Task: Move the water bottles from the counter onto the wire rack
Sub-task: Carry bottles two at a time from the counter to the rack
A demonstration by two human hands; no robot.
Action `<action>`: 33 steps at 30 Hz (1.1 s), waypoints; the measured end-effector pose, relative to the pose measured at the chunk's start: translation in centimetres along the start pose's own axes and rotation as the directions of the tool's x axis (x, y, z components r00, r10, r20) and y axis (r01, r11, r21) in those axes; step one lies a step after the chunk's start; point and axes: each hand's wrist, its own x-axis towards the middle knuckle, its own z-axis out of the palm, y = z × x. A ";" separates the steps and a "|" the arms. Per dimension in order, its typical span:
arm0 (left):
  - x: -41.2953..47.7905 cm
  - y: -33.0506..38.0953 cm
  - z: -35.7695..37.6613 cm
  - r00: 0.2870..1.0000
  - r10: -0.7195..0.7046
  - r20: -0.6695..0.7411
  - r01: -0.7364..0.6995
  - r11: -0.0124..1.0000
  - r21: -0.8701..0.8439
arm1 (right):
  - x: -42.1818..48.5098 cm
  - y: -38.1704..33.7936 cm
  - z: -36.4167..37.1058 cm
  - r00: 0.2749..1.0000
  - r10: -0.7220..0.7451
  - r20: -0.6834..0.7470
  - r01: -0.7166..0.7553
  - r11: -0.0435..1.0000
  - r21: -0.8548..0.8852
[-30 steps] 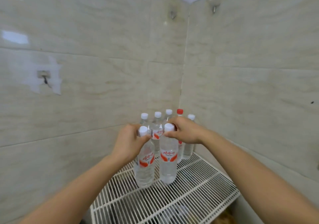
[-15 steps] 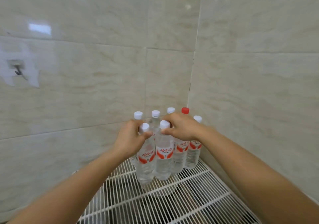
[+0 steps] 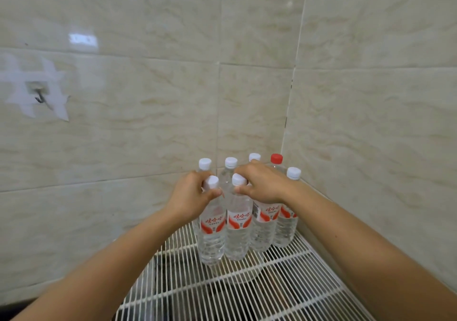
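Clear plastic white-capped water bottles (image 3: 212, 234): front pair now standing on white wire rack (image 3: 284, 280), pushed back against other bottles (image 3: 286, 224); left hand (image 3: 190, 194) grip holding one neck; right hand (image 3: 262, 184) the other.

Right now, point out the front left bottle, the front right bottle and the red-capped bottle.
front left bottle (image 3: 213, 223), head view, on its red and white label.
front right bottle (image 3: 239, 219), head view, on its label.
red-capped bottle (image 3: 276, 158), head view, on its red cap.
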 end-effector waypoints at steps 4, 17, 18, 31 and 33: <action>-0.2 0.0 0.1 1.000 0.004 0.003 -0.004 0.998 0.057 | -0.2 -0.2 0.3 1.000 -0.005 -0.024 0.004 0.999 -0.046; -4.6 -1.8 -1.6 0.984 -0.124 -0.126 0.137 0.986 0.100 | -1.1 -4.4 2.0 0.931 -0.085 -0.354 0.139 0.982 0.128; -5.6 -2.4 -2.2 0.980 -0.145 -0.139 0.161 0.981 0.108 | -1.1 -5.5 2.5 0.926 -0.108 -0.363 0.168 0.976 0.139; -27.9 -15.0 -17.3 0.808 -0.492 -0.323 0.563 0.808 0.178 | -2.0 -31.6 14.0 0.919 -0.385 -0.085 0.393 0.882 0.260; -33.4 -17.5 -20.4 0.737 -0.565 -0.370 0.653 0.737 0.175 | -3.2 -37.7 16.2 0.902 -0.431 -0.033 0.422 0.860 0.287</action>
